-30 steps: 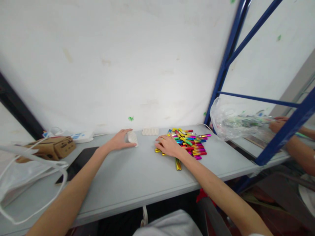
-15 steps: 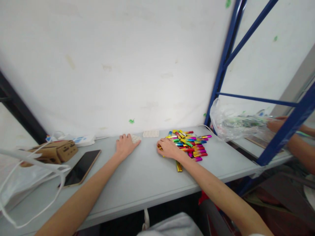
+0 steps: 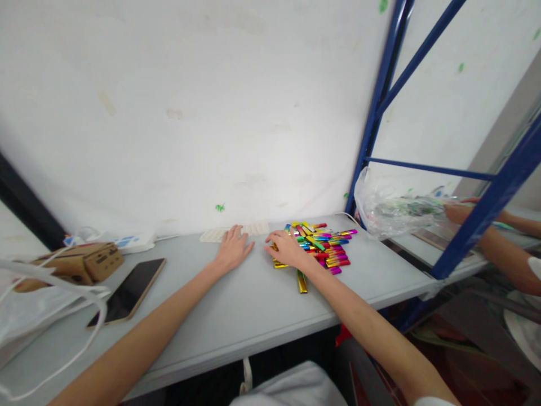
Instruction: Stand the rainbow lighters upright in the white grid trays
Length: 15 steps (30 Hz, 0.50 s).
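1. Across a grey worktop [image 3: 236,310], a pile of slim, shiny, multicoloured pieces [image 3: 323,243] lies at about 3 o'clock from the person's right hand [image 3: 287,249], which covers the pile's left edge.
2. Right grip: fingers curl down over gold pieces; whether they are clenched on any, I cannot tell.
3. Just beside that hand, at 5 o'clock, one gold piece [image 3: 301,283] has its long axis roughly 12 to 6.
4. The left hand [image 3: 231,249] has its grip released, palm down, fingers spread. Its fingers overlap two pale strips: the left strip [image 3: 210,235] at 10 o'clock, the right strip [image 3: 257,228] at 1 o'clock, both lengthwise roughly 9 to 3.
5. The right hand is clearly nearer the pile; the left is nearer the strips.
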Each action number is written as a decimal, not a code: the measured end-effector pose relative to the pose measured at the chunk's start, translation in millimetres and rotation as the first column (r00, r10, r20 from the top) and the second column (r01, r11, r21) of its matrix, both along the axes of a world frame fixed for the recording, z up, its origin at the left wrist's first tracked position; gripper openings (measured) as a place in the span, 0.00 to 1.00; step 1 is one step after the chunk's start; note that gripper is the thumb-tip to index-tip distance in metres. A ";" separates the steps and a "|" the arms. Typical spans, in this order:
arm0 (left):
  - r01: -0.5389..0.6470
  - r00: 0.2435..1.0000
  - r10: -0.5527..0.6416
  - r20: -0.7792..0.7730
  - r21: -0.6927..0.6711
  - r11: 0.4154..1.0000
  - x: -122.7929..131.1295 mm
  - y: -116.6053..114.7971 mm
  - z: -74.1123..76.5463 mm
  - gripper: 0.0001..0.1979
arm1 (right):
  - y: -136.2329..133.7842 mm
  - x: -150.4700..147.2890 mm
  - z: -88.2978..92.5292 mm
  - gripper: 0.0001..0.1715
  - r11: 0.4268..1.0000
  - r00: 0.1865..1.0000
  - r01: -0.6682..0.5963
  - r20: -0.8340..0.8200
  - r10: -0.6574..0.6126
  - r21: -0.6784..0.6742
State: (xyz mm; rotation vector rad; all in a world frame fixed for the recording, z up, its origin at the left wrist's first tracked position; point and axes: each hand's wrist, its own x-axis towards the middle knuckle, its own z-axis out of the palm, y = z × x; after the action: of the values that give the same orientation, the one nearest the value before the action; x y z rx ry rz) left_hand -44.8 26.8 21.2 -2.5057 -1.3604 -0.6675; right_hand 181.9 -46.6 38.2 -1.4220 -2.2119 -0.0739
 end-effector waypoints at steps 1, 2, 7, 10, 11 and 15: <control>0.037 0.999 -0.036 0.024 -0.013 0.999 -1.0 -8.3 -3.1 0.17 | 1.2 2.8 1.9 0.15 0.999 0.999 0.039 -0.013 -0.039 0.008; 0.076 0.996 -0.076 0.039 -0.015 0.997 -3.4 -17.1 -5.5 0.16 | 2.3 6.3 4.3 0.16 0.997 0.997 0.078 -0.020 -0.077 0.012; 0.237 0.967 -0.227 0.115 -0.082 0.968 -23.8 -59.3 -1.3 0.09 | 3.2 30.6 17.1 0.17 0.966 0.966 0.259 -0.018 -0.259 0.000; 0.287 0.952 -0.269 0.145 -0.119 0.951 -32.8 -69.9 9.5 0.09 | 2.5 45.2 18.2 0.16 0.932 0.933 0.361 0.014 -0.360 -0.031; 0.304 0.947 -0.283 0.154 -0.139 0.942 -35.1 -69.5 12.9 0.10 | 2.9 49.2 17.3 0.17 0.921 0.922 0.387 0.026 -0.386 -0.054; 0.302 0.944 -0.271 0.188 -0.160 0.940 -45.0 -57.3 18.8 0.11 | 8.0 60.3 12.4 0.19 0.926 0.936 0.353 0.049 -0.350 -0.136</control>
State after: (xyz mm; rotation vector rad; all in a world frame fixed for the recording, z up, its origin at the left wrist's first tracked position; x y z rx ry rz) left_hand -89.7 -30.5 39.9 -2.8935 -1.1623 -0.8558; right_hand 242.2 -38.6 50.6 -1.8949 -1.9875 -0.0565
